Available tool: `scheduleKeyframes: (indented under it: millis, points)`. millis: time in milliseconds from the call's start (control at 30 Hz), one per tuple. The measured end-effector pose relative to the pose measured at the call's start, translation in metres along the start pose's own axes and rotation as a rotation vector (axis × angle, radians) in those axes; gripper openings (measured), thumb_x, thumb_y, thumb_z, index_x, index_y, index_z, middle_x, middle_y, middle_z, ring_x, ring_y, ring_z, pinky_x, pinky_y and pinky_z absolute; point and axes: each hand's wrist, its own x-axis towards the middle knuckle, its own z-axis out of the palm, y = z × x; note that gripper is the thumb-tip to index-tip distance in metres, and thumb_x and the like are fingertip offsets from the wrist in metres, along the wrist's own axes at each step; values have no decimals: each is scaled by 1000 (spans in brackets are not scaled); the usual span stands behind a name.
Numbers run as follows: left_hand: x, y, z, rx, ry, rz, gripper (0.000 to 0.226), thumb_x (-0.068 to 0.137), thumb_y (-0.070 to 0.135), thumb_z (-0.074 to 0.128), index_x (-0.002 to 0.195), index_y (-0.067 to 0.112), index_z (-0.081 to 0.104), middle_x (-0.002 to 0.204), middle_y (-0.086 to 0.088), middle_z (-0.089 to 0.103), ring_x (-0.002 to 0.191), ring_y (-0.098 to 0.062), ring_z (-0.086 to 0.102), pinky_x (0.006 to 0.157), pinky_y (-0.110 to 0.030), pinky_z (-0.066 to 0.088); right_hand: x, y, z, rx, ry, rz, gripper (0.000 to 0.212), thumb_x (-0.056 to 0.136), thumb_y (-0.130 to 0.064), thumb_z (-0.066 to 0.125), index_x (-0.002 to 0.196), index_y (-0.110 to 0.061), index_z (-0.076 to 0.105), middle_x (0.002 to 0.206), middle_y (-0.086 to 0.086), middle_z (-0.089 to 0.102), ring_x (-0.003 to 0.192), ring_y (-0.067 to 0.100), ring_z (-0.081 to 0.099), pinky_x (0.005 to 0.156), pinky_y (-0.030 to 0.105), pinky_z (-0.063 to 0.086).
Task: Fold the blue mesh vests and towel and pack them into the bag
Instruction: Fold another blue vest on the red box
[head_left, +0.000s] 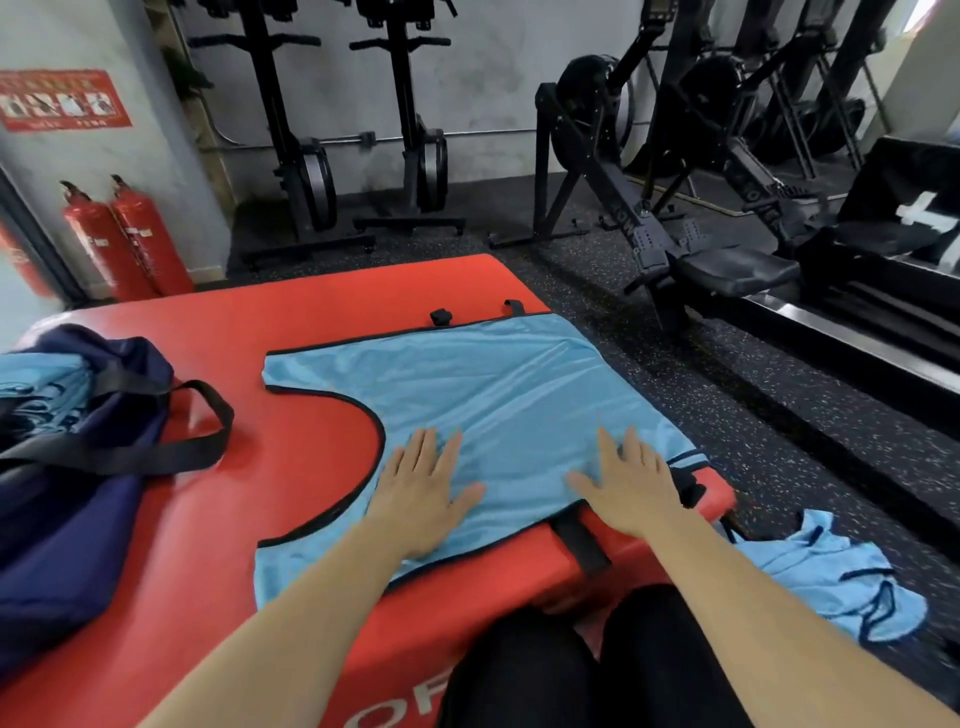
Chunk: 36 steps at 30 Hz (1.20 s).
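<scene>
A light blue mesh vest (483, 395) with black trim lies spread flat on the red mat (249, 322), its neck opening toward the left. My left hand (423, 491) presses flat on the vest near the neck cutout, fingers straight. My right hand (631, 486) lies flat on the vest's near right part, fingers spread. A navy bag (67, 509) sits open at the left of the mat, with folded blue fabric (44, 389) showing in its mouth. Another blue vest (836, 577) lies crumpled on the floor at the right.
Two red fire extinguishers (124, 239) stand by the left wall. Black rowing machines (691, 223) stand on the speckled floor beyond and to the right of the mat. My dark-clad knees (587, 670) are against the mat's near edge.
</scene>
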Motion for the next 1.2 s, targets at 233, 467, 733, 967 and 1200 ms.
scheduleKeyframes:
  millis: [233,467,733,967,1200]
  points:
    - [-26,-68,-1,134,11,-13,115,54,96,-18,153,37,-14,163,-3,-15,149,-16,-18,122,-39,-7,-31,-53,9,-28,-98,-103,82,96,-67,17,156,-16,-8,160,24,-12,149,35,-9,118,49,2]
    - [-82,-112,-18,193,-99,-99,122,47,99,-20,153,37,-14,163,-2,-18,149,-15,-18,122,-34,-8,-57,-103,9,41,-157,-223,79,98,-63,19,156,-12,4,160,26,-5,149,35,-6,117,49,4]
    - [-77,-83,-32,41,-65,-112,115,55,94,10,155,36,6,165,2,0,151,-15,3,122,-39,3,-30,-24,-35,366,251,3,26,96,-23,43,104,-10,63,108,11,66,106,32,60,80,36,47]
    - [-52,-24,-12,82,-59,-8,124,47,100,-11,154,39,-3,164,6,-13,149,-11,-15,122,-43,-7,12,50,-35,494,186,284,33,92,-32,58,110,-5,55,111,14,63,101,33,60,74,35,41]
    - [-42,-10,-13,93,-60,17,113,57,95,-12,155,40,-3,163,8,-15,148,-9,-18,121,-41,-9,22,57,-36,529,241,209,20,90,-13,50,106,-20,60,100,4,59,95,30,57,72,31,39]
